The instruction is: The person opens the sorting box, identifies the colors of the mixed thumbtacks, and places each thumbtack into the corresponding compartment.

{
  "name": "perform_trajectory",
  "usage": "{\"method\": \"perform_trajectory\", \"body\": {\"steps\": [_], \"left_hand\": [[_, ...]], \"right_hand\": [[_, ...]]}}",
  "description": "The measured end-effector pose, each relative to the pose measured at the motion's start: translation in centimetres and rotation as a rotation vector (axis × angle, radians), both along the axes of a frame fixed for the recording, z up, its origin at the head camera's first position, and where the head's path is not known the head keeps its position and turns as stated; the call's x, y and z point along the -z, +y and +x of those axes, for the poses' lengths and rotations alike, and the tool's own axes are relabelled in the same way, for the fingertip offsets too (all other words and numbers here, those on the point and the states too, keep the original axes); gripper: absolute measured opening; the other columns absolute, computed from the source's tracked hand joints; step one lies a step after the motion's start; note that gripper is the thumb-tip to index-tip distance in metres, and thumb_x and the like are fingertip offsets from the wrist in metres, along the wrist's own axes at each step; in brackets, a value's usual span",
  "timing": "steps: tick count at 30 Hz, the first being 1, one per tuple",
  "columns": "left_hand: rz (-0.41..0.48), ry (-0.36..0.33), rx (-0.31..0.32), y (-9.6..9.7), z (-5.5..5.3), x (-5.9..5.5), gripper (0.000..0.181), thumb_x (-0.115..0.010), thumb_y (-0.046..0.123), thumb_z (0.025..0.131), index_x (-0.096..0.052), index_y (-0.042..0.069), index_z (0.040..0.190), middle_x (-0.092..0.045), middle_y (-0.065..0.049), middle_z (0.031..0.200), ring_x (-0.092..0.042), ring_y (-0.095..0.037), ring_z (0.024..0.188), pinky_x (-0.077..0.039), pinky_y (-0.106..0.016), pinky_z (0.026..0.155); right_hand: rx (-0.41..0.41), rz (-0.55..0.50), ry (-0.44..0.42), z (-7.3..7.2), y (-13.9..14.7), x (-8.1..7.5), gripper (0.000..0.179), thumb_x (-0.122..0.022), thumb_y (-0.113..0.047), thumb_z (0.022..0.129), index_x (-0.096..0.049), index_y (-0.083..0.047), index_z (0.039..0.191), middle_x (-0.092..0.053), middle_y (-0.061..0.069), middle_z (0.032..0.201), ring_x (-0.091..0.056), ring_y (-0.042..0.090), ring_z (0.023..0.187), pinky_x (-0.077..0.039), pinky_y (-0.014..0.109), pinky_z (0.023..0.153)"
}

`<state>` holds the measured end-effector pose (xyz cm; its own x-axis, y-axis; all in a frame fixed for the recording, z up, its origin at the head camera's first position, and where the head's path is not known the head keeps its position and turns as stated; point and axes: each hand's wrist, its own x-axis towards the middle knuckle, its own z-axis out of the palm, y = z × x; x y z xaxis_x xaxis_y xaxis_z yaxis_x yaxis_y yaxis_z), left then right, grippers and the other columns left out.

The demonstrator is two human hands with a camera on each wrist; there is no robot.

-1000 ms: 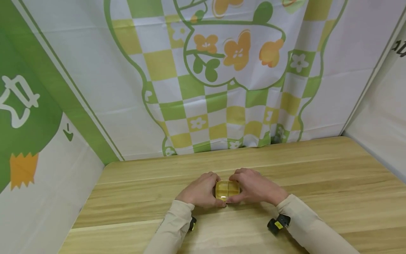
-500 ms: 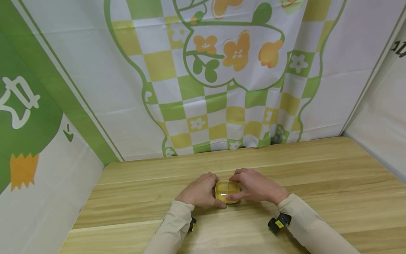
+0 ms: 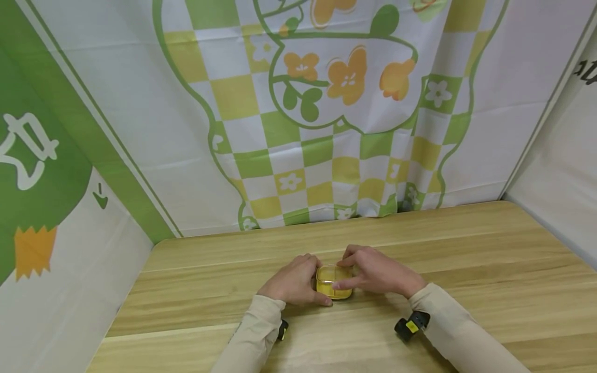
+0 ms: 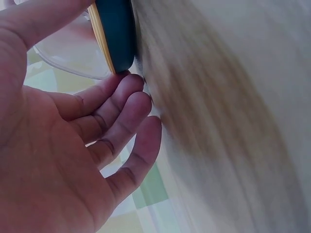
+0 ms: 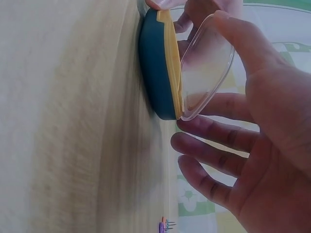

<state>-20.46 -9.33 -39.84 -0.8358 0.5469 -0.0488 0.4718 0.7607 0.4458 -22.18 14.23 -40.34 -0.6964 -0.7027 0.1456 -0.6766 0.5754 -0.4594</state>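
A small pill box (image 3: 342,293) with a dark teal base (image 5: 158,73), a yellow insert and a clear lid (image 5: 209,68) rests on the wooden table. In the right wrist view the lid is tilted up from the insert, joined at its far edge. My left hand (image 3: 295,281) holds the box's left side between thumb and fingers; in the left wrist view its fingertips reach the lower edge of the base (image 4: 117,36). My right hand (image 3: 380,272) grips the lid, thumb at its raised near edge and index finger by the far edge. The other right fingers (image 5: 209,150) are spread.
The wooden table (image 3: 210,269) runs back to a wall cloth (image 3: 322,150) with green and yellow checks. White panels stand at both sides. A small purple and orange object (image 5: 163,225) shows low in the right wrist view.
My right thumb has moved up and away from the box's near edge, and the lid has swung up from closed. My left hand and the base have stayed in place.
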Motion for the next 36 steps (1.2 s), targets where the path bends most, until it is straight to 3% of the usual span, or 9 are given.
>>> {"method": "perform_trajectory", "body": {"steps": [6, 14, 36], "left_hand": [[0.012, 0.004, 0.005, -0.02, 0.07, -0.06, 0.058, -0.093, 0.043, 0.071, -0.062, 0.007, 0.104, -0.054, 0.006, 0.089, -0.05, -0.012, 0.084, -0.048, -0.03, 0.077], [0.019, -0.01, -0.003, -0.04, 0.02, -0.06, 0.056, -0.093, 0.043, 0.071, -0.061, 0.009, 0.102, -0.055, 0.005, 0.09, -0.05, -0.011, 0.084, -0.048, -0.029, 0.077], [0.05, -0.023, 0.005, -0.11, -0.1, 0.06, 0.06, -0.094, 0.04, 0.071, -0.063, 0.006, 0.109, -0.06, 0.001, 0.097, -0.053, -0.013, 0.09, -0.05, -0.032, 0.083]], "right_hand": [[-0.008, -0.034, -0.012, -0.14, 0.16, 0.12, 0.066, -0.065, -0.06, 0.092, -0.074, -0.001, 0.12, -0.061, -0.002, 0.103, -0.057, 0.012, 0.087, -0.049, 0.029, 0.076], [-0.013, -0.078, -0.094, -0.23, 0.16, 0.09, 0.061, -0.063, -0.055, 0.096, -0.073, 0.0, 0.122, -0.062, -0.002, 0.102, -0.056, 0.011, 0.084, -0.049, 0.028, 0.074], [0.036, -0.144, -0.169, -0.58, 0.17, -0.08, 0.043, -0.057, -0.046, 0.103, -0.078, -0.011, 0.114, -0.065, -0.009, 0.092, -0.057, 0.01, 0.081, -0.049, 0.029, 0.071]]}}
